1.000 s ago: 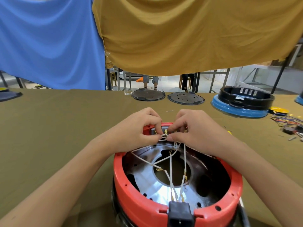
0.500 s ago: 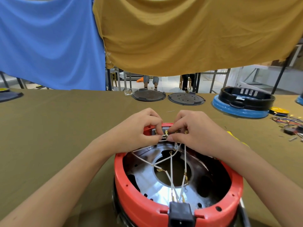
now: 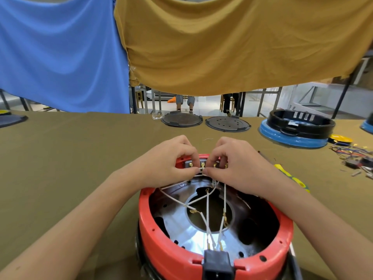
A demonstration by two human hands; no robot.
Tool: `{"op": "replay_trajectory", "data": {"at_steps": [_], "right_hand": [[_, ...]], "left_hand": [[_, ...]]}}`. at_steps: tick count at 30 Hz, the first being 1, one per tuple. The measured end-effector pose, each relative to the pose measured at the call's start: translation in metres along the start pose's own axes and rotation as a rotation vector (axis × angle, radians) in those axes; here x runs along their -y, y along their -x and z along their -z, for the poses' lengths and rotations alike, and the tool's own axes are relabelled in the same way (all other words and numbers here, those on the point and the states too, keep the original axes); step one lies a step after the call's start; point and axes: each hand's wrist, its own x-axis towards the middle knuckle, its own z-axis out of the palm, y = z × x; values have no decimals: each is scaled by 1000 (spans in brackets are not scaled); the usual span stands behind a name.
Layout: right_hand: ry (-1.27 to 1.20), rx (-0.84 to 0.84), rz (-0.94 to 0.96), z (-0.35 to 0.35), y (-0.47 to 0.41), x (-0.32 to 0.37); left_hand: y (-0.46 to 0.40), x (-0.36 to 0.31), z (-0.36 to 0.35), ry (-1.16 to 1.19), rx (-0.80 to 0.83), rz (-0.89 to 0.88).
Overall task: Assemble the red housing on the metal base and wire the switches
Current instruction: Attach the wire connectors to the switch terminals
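At the red housing's point(image 3: 161, 249) twelve o'clock, our left hand point(image 3: 167, 161) and right hand point(image 3: 236, 164) pinch limp white wire point(image 3: 207, 211) by its stiff terminal.

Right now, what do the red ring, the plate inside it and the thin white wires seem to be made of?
Red ring: probably moulded plastic, smooth with a soft sheen and even colour.
Plate: looks like bare polished metal, since it gives bright mirror-like reflections.
White wires: the covering looks matte and slightly woven, perhaps fibre sleeving, though too thin to be sure; their small end pieces look like brass.
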Motion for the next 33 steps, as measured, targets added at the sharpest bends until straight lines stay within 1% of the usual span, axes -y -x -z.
{"op": "replay_trajectory", "data": {"at_steps": [3, 5, 7, 11, 13, 18, 26, 33], "right_hand": [[5, 6, -1, 0, 0, 1], [12, 4, -8, 0, -1, 0], [24, -2, -10, 0, -1, -1], [19, -3, -8, -1, -3, -2], [20, -5, -5, -2, -4, -4], [18, -6, 2, -3, -3, -6], [39, -10, -3, -4, -5, -7], [-29, -59, 14, -3, -3, -9]], "left_hand": [[-9, -4, 9, -21, 52, 10], [-16, -7, 9, -76, 73, 8], [-20, -8, 4, -99, 57, 9], [-16, -1, -6, 33, 17, 7], [-15, 2, -8, 57, 11, 0], [-15, 1, -9, 37, -25, -11], [-17, 0, -9, 43, -20, -42], [-12, 3, -10, -22, -12, -103]]}}
